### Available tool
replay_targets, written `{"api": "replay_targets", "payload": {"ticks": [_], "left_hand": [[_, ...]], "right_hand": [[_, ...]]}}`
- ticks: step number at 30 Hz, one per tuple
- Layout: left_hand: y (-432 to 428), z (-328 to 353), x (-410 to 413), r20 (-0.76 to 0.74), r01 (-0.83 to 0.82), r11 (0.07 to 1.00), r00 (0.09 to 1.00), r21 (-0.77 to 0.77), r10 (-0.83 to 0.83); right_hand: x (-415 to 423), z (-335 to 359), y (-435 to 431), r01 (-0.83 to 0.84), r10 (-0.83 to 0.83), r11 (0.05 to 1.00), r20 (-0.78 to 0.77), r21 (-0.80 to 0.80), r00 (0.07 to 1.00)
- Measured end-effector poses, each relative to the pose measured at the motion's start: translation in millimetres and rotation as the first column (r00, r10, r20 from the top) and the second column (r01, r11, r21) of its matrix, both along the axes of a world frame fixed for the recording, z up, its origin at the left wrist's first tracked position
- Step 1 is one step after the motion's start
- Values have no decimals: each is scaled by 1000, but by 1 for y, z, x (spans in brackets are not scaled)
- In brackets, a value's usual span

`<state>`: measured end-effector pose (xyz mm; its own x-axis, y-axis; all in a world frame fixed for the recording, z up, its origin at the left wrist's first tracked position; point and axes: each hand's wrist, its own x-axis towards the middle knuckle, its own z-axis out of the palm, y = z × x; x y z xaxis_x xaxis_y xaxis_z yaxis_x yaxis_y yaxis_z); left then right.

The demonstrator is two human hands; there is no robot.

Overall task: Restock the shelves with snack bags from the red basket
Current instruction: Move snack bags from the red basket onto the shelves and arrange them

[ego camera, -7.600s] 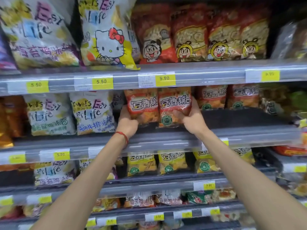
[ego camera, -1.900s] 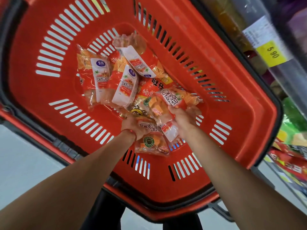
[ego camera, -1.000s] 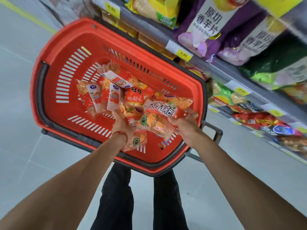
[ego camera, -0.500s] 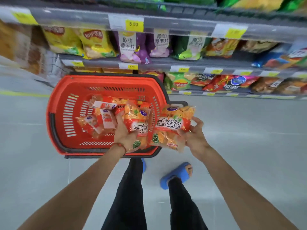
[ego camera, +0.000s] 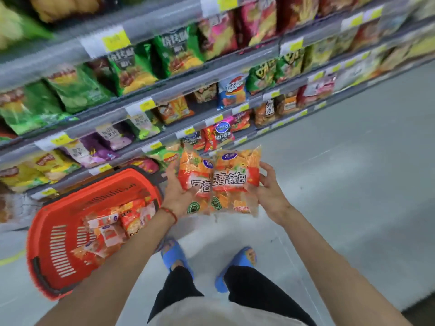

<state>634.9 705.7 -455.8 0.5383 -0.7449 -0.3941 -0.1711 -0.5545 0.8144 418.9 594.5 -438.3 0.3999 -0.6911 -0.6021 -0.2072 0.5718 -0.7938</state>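
Two bags [ego camera: 235, 182] now outside basket [ego camera: 37, 245]; others [ego camera: 113, 227] inside

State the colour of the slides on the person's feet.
Blue. The slides show best in the head view, the only one given.

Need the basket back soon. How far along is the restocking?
Done: the left bag and right bag, both orange snack bags, are out of the red basket. In hand: the left hand grips one, the right hand the other; neither is shelved yet. Left: several more snack bags lie in the basket.
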Motion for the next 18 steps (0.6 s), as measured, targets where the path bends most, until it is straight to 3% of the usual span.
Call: {"api": "replay_targets", "payload": {"ticks": [5,15,18], "left_hand": [[-86,56,-64,1,132,990,991,-54,-132],[-278,120,-141,-82,284,951,952,-123,-295],[-347,133,-159,-48,333,929,937,-164,-345]], "right_hand": [[-76,41,-64,137,-138,990,129,17,982],[-176,105,-203,324,-308,945,226,-38,924],[-196,124,-254,362,-336,930,255,-59,907]]}}
